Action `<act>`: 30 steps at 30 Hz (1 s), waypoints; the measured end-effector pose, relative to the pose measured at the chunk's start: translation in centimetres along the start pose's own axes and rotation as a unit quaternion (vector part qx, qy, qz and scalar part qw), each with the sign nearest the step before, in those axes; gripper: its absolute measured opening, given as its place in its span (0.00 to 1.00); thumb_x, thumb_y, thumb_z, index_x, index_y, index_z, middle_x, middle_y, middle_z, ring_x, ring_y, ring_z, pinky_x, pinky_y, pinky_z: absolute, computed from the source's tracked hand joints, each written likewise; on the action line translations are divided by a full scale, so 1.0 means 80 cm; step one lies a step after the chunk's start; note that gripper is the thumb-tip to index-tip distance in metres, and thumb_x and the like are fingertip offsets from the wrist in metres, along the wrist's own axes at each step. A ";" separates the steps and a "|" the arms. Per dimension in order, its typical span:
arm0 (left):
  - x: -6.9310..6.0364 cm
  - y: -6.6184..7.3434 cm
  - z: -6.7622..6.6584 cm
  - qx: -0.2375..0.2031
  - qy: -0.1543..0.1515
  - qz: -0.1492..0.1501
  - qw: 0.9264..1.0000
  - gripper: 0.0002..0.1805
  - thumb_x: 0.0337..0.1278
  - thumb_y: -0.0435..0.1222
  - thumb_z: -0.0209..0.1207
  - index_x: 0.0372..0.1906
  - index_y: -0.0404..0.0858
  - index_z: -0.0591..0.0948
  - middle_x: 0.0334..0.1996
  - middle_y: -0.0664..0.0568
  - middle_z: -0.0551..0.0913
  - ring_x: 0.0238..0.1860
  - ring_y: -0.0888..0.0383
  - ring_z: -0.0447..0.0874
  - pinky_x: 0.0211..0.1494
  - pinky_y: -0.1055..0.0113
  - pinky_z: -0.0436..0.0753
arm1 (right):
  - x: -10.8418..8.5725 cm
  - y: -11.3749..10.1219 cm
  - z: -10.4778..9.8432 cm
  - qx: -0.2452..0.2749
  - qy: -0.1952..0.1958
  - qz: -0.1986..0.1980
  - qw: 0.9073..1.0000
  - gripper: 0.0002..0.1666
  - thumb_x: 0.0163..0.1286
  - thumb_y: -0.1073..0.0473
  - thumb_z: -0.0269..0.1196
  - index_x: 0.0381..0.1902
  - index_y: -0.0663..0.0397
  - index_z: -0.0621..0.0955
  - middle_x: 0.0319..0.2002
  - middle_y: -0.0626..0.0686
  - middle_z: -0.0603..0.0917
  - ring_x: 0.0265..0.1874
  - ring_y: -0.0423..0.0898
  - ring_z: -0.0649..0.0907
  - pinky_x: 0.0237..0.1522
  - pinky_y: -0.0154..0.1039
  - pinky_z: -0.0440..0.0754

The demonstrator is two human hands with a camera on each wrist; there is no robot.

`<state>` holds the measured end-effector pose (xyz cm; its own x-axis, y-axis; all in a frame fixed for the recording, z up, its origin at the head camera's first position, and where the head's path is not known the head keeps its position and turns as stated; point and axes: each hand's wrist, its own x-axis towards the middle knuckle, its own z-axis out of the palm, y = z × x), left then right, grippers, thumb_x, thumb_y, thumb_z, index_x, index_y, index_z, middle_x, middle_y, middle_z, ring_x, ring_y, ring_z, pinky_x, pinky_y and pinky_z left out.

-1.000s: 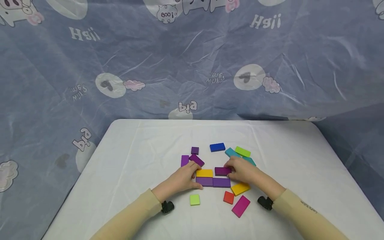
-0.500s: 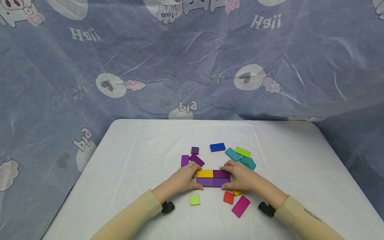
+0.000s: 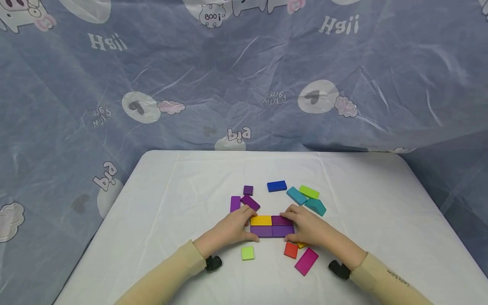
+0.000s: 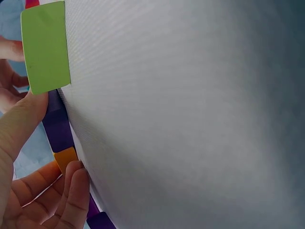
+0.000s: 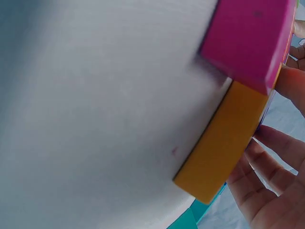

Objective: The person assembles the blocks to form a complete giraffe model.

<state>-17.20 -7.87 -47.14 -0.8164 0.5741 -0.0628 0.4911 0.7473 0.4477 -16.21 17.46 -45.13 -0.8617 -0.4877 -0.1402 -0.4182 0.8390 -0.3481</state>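
Observation:
Four-part wording aside, a two-by-two group of flat rectangular blocks lies between the hands: a yellow block (image 3: 261,220) and a plum block (image 3: 281,220) behind, a left violet block (image 3: 261,231) and a right violet block (image 3: 283,231) in front. My left hand (image 3: 231,228) holds the group's left end, thumb at the front edge and fingers at the back. At the right end my right hand (image 3: 310,225) grips likewise, its fingers behind the plum block and thumb before the violet one. Both wrist views show part of this from low down.
Left-behind lie a violet block (image 3: 235,203), a plum block (image 3: 250,202) and a small purple square (image 3: 248,190). Blue (image 3: 276,186), teal and green blocks lie behind right. Nearer are a lime square (image 3: 248,253), a red square (image 3: 291,250), a magenta block (image 3: 306,262) and a half-hidden orange block (image 5: 224,143).
My right hand has moved the plum block left and forward against the yellow one, and its thumb has come to the front violet block. The left hand stays nearly in place.

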 end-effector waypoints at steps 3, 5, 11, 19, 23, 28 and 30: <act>0.000 0.001 -0.002 0.001 0.000 -0.002 1.000 0.37 0.44 0.54 0.74 0.58 0.40 0.77 0.43 0.55 0.76 0.35 0.65 0.70 0.40 0.77 0.75 | -0.001 0.000 -0.001 0.002 0.004 -0.007 1.000 0.39 0.52 0.47 0.77 0.60 0.57 0.80 0.51 0.53 0.79 0.49 0.46 0.78 0.51 0.44 0.84; -0.001 0.001 -0.002 0.001 -0.001 -0.004 1.000 0.37 0.44 0.54 0.74 0.58 0.40 0.77 0.43 0.55 0.76 0.35 0.65 0.70 0.40 0.76 0.76 | -0.002 0.000 -0.001 0.004 0.006 -0.011 1.000 0.39 0.53 0.48 0.76 0.60 0.57 0.80 0.51 0.53 0.79 0.49 0.47 0.78 0.51 0.44 0.84; -0.001 0.000 -0.001 -0.002 0.003 -0.003 1.000 0.36 0.44 0.54 0.74 0.58 0.40 0.77 0.42 0.55 0.76 0.35 0.65 0.71 0.40 0.76 0.75 | -0.005 0.001 0.001 0.008 0.009 -0.011 1.000 0.39 0.54 0.47 0.76 0.62 0.56 0.79 0.52 0.53 0.80 0.51 0.48 0.78 0.53 0.46 0.83; -0.002 0.000 0.000 0.002 0.005 0.002 1.000 0.36 0.45 0.54 0.74 0.57 0.41 0.77 0.42 0.55 0.76 0.36 0.65 0.71 0.40 0.77 0.76 | -0.007 0.004 0.004 0.015 0.012 -0.007 1.000 0.40 0.54 0.46 0.75 0.63 0.55 0.79 0.54 0.54 0.80 0.52 0.50 0.78 0.54 0.48 0.83; -0.003 0.000 0.000 0.003 0.005 0.007 1.000 0.36 0.44 0.54 0.74 0.57 0.40 0.77 0.42 0.56 0.76 0.36 0.65 0.70 0.40 0.76 0.75 | -0.009 0.004 0.005 0.016 0.015 -0.007 1.000 0.39 0.55 0.46 0.75 0.62 0.55 0.79 0.53 0.54 0.80 0.52 0.49 0.78 0.54 0.48 0.83; -0.004 0.001 -0.001 0.006 0.005 0.015 1.000 0.36 0.44 0.54 0.74 0.57 0.40 0.78 0.42 0.55 0.76 0.36 0.65 0.70 0.41 0.76 0.75 | -0.010 0.003 0.006 0.014 0.018 -0.006 1.000 0.39 0.53 0.47 0.76 0.61 0.56 0.80 0.51 0.53 0.80 0.50 0.48 0.77 0.53 0.46 0.83; -0.004 0.002 -0.001 0.006 0.003 0.015 1.000 0.36 0.44 0.54 0.74 0.57 0.40 0.78 0.42 0.56 0.77 0.36 0.65 0.70 0.41 0.76 0.76 | -0.011 0.002 0.006 0.013 0.019 -0.004 1.000 0.39 0.53 0.47 0.76 0.61 0.56 0.80 0.51 0.52 0.80 0.50 0.48 0.78 0.53 0.46 0.83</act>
<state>-16.91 -7.95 -46.97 -0.8031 0.5943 -0.0435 0.5190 0.7335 0.4390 -15.40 17.93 -45.49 -0.8687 -0.4844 -0.1030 -0.4175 0.8282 -0.3738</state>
